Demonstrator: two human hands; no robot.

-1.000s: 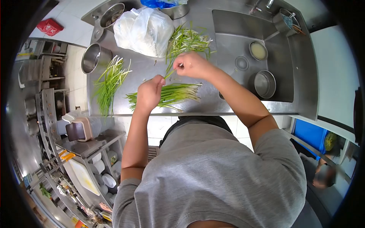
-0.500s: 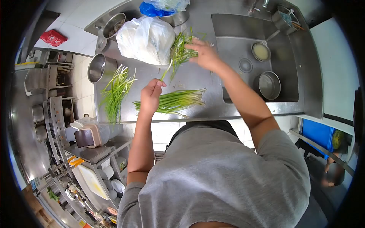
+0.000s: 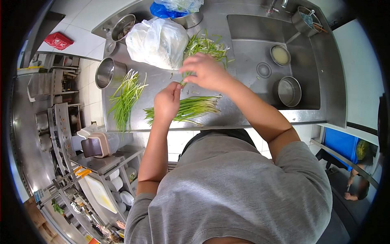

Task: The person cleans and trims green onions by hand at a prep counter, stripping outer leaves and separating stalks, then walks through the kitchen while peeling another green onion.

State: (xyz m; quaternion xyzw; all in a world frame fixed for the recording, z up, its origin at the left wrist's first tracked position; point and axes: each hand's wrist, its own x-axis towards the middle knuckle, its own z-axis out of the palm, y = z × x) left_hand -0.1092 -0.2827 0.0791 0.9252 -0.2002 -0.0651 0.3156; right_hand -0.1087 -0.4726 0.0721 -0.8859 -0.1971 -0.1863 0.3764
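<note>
My left hand (image 3: pixel 167 102) is closed, pinching a thin green onion stalk (image 3: pixel 184 84) between thumb and fingertips, above the counter. Just up and to the right, my right hand (image 3: pixel 206 72) reaches over the same stalk, thumb and forefinger apart around it, its fingertips slightly blurred. Behind that hand lies a loose heap of green onion pieces (image 3: pixel 210 46). A neat bundle of green onions (image 3: pixel 195 109) lies near the counter's front edge, partly behind my left hand. Farther left, another bunch of green onions (image 3: pixel 125 101) spreads with its pale ends away from me.
A full white plastic bag (image 3: pixel 156 42) stands at the back of the steel counter (image 3: pixel 152 87). A metal pot (image 3: pixel 109 73) sits at the left edge. The sink (image 3: pixel 252 30) on the right holds a bowl of pale liquid (image 3: pixel 280 55) and a round metal pan (image 3: pixel 289 91).
My right hand has moved from the heap left and toward me, close to my left hand. My left hand has shifted slightly right, still pinching the green onion stalk.
</note>
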